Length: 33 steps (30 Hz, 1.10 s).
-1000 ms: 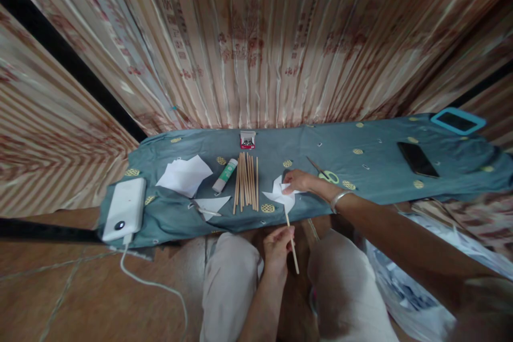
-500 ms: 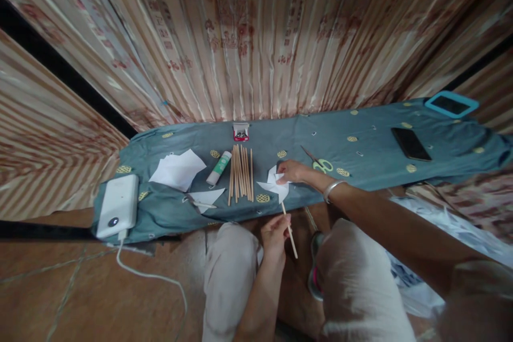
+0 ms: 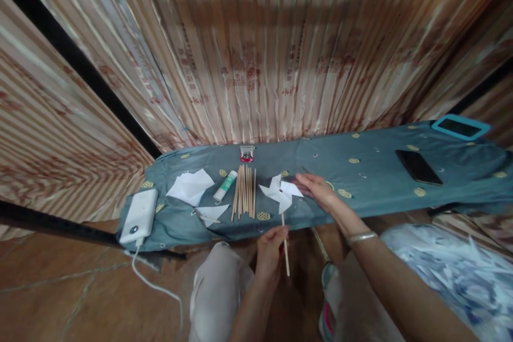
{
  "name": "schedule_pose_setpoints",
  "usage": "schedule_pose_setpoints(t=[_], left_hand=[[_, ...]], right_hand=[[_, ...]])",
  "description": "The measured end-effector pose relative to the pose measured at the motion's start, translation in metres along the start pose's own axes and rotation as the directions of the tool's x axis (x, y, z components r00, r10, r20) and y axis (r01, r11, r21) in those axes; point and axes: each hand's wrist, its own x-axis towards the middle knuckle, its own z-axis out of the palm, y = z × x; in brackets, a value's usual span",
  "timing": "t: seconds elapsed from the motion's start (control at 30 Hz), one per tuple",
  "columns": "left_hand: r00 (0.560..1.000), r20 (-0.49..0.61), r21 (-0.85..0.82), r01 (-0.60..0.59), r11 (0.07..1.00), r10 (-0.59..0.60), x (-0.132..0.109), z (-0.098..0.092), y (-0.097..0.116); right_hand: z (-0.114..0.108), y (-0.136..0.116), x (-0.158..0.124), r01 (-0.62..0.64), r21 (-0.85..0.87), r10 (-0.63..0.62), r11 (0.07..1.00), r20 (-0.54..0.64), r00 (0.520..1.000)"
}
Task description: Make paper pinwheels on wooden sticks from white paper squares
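A white paper pinwheel, with a small dark pin at its centre, is fixed to the top of a thin wooden stick. My left hand pinches this stick below the blades, in front of the table edge. My right hand is beside the pinwheel's right blade, fingers stretched out; whether they touch the blade I cannot tell. Behind that hand, the scissors are mostly hidden. Several loose wooden sticks lie left of the pinwheel, next to a glue stick.
On the cloth-covered table are stacked white paper, a cut paper piece with a pen, and a small red box of pins. A power bank with a cable sits left; a phone and blue-framed device lie right.
My right hand has let go of the pinwheel's centre and moved right, its fingers straightening. The pinwheel now faces me with its blades spread. My left hand keeps its hold; the view has tilted up.
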Motion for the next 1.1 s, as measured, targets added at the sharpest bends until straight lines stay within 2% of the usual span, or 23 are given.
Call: schedule_pose_setpoints(t=[0.17, 0.23, 0.33, 0.5, 0.67, 0.83, 1.1], left_hand=[[0.997, 0.064, -0.006, -0.042, 0.999, 0.042, 0.018, 0.028, 0.03], [0.995, 0.091, 0.013, -0.051, 0.999, 0.05, 0.029, 0.037, 0.039], [0.993, 0.101, 0.025, -0.06, 0.998, 0.058, 0.044, 0.044, 0.048], [0.991, 0.125, 0.084, -0.057, 0.995, 0.046, 0.06, 0.039, 0.045], [0.983, 0.184, 0.178, -0.055, 0.983, 0.022, 0.068, 0.036, 0.034], [0.985, 0.172, 0.218, -0.041, 0.975, 0.003, 0.077, 0.038, 0.037], [0.992, 0.127, 0.303, -0.05, 0.952, 0.012, 0.082, 0.028, 0.042]], right_hand=[[-0.011, 0.007, -0.006, 0.127, 0.196, -0.091, 0.972, -0.184, 0.979], [-0.009, 0.011, -0.009, 0.148, 0.225, -0.105, 0.963, -0.193, 0.976], [0.0, 0.016, -0.016, 0.157, 0.214, -0.129, 0.964, -0.141, 0.982], [0.016, 0.02, -0.027, 0.169, 0.165, -0.167, 0.972, -0.03, 0.986], [0.021, 0.019, -0.022, 0.134, 0.174, -0.146, 0.976, 0.059, 0.987], [0.019, 0.019, -0.008, 0.106, 0.215, -0.116, 0.971, 0.033, 0.993], [0.022, 0.017, 0.004, 0.099, 0.217, -0.105, 0.971, 0.014, 0.994]])
